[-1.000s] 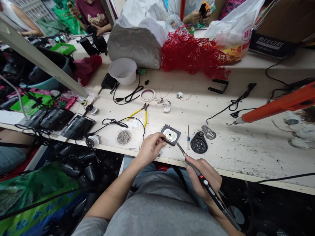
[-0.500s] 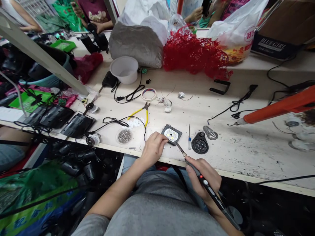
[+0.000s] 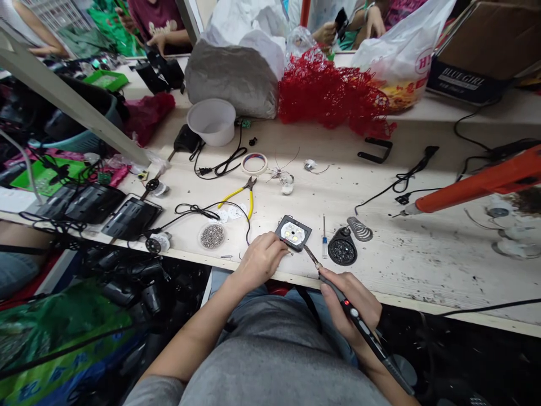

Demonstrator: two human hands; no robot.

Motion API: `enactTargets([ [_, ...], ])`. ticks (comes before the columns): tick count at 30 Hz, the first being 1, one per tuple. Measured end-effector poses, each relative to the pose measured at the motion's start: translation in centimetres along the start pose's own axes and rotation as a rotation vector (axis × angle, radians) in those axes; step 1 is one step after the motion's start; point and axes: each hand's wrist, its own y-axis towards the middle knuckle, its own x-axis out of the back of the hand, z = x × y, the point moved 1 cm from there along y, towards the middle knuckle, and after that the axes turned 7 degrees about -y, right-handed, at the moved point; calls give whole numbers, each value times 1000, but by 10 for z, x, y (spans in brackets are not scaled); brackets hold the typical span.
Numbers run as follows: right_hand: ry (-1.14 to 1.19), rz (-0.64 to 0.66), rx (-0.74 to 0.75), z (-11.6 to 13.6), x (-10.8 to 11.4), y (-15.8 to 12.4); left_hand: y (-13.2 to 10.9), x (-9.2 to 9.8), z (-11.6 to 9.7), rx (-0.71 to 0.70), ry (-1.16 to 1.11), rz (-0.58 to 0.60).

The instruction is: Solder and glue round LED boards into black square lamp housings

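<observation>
At the far left of the worktop (image 3: pixel 422 254) lie black lamp housings (image 3: pixel 131 217) with their cords. To their right are a small round dish of metal bits (image 3: pixel 212 236) and, further back, yellow-handled pliers (image 3: pixel 240 194). The left hand (image 3: pixel 258 260) is curled at the near edge, its fingertips closed on the near-left side of a square black LED module (image 3: pixel 293 232) that lies flat on the worktop. Half a second ago those fingers reached further over the module's face; now they have drawn back to its rim, so the pale LED plate shows in full and the module looks steadied. The soldering iron (image 3: pixel 359 324) has barely shifted: its tip sits just beside the module's near corner, whether touching I cannot tell. The right hand (image 3: pixel 353 301) grips it like a pen. Further right are a small screwdriver (image 3: pixel 324 237), a round black iron stand (image 3: pixel 342 250) and a long orange tool (image 3: pixel 477 183).
</observation>
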Motion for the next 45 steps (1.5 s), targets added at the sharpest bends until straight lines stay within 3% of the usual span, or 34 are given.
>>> enactTargets([
  [4,11,12,-40,1,1,-3,3,-6,-5,111,-74,-227],
  [7,23,28,-10,1,-2,-4,5,-12,-5,191,-111,-296],
  [13,23,-29,62,0,-10,0,5,-19,-4,163,-39,-317],
  [19,12,33,18,2,-10,4,2,-22,-5,98,35,-340],
  [28,33,16,27,-1,-15,3,1,-22,-7,60,129,-341],
  [33,36,18,25,-3,-20,2,-1,-23,-6,116,125,-288],
  [38,40,-63,52,-8,-26,-1,1,-23,-6,136,142,-311],
  [45,50,-60,52,-13,-30,-5,2,-25,-7,138,168,-302],
])
